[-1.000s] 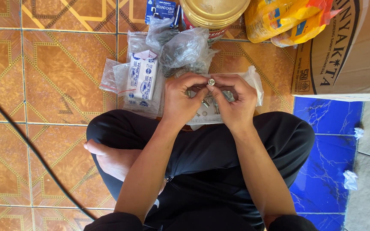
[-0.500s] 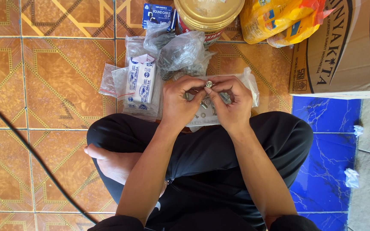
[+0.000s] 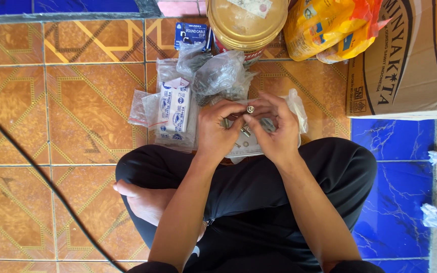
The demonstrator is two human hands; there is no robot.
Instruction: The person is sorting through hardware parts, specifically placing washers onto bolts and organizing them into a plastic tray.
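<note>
shiny metal bolt (image 3: 250, 108); crinkled clear plastic bags (image 3: 218, 76); glossy ceramic tiles (image 3: 77, 111)

The small round silvery metal piece (image 3: 250, 108) just above the frame's centre is too small for its kind to be told, and most of it is hidden by the fingertips of the left hand (image 3: 222, 128) and right hand (image 3: 275, 132). The round gold tin (image 3: 246, 23), the yellow plastic bag (image 3: 330, 28) and the brown cardboard box (image 3: 405, 60) are cut off by the upper and right edges.
</note>
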